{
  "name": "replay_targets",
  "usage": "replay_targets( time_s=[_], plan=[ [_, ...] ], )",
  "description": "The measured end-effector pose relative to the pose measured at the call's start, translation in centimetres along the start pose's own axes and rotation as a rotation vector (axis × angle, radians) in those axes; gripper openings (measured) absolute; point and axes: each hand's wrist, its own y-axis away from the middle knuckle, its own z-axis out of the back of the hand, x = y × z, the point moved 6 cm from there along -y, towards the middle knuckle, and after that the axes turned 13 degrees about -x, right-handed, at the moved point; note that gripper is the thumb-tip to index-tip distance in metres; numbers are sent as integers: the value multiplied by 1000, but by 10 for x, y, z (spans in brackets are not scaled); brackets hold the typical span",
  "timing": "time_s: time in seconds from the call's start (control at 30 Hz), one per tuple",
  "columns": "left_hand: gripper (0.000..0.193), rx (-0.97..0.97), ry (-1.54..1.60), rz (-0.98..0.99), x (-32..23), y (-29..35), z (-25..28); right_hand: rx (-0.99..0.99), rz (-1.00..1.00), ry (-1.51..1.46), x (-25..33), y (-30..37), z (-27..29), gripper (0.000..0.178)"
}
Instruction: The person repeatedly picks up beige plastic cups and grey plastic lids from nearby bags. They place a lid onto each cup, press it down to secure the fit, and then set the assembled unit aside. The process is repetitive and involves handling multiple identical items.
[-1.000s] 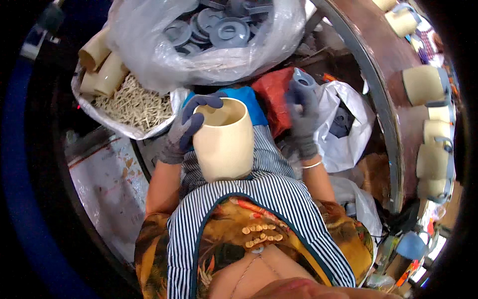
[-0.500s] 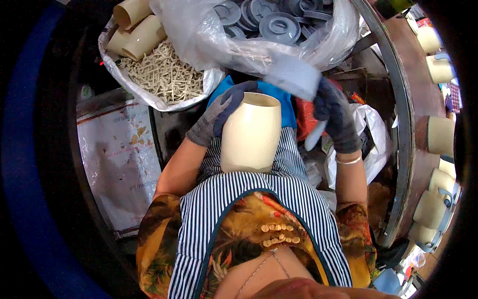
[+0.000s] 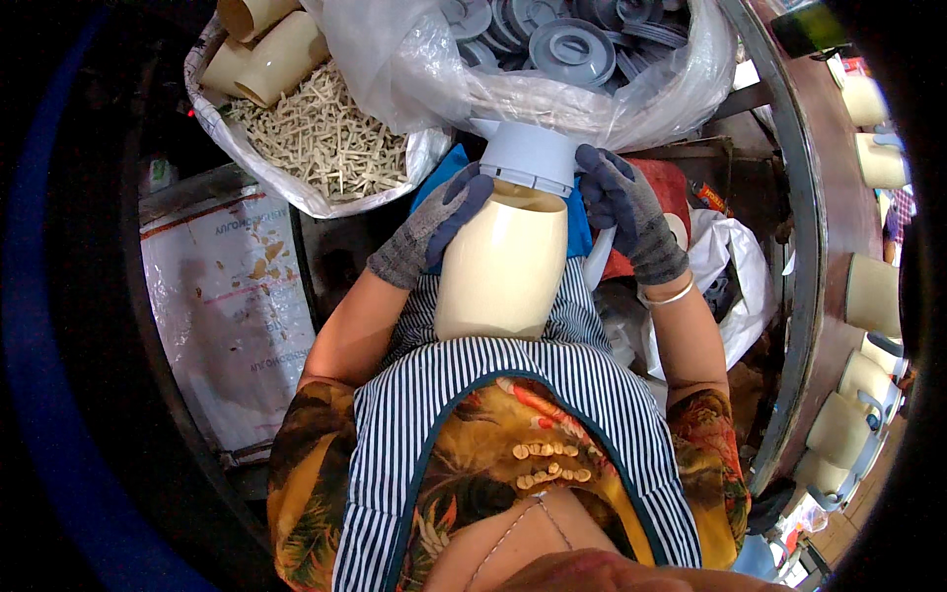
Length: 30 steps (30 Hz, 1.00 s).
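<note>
A cream plastic jug body rests upright on my lap against the striped apron. My gloved left hand is closed around its upper left side, fingertips near the rim. In my gloved right hand is a light-blue jug top with a pouring spout pointing away to the left. Its pale handle hangs down beside the hand. The top sits tilted over the far side of the body's mouth, and the near side of the opening still shows; whether they touch there I cannot tell.
Ahead lies a clear plastic bag of round grey lids. Left of it, a white sack holds small beige pieces and cream bodies. A metal frame borders a brown bench with several jugs at right.
My right hand has brought the jug top left and down, from beside the body to over its mouth. My left hand stays on the body, its fingers now nearer the top.
</note>
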Motion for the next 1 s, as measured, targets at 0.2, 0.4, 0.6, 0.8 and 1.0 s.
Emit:
replay_targets(
  time_s=[0.2, 0.4, 0.6, 0.8, 1.0],
  plan=[
    [45, 31, -320, -187, 6, -7, 15, 6, 46, 9, 2, 1, -2, 23],
    [49, 0, -436, -168, -6, -4, 6, -10, 54, 65, -4, -4, 5, 26],
    [57, -31, -254, -24, -5, -1, 4, -80, 63, 71, -2, -3, 4, 25],
    [55, 19, -351, 161, -31, -11, -9, -174, 315, 89, -18, -20, 14, 26],
    [52, 249, -1197, -921, -30, -11, -3, -179, 215, 133, -19, -6, 4, 26]
  ],
)
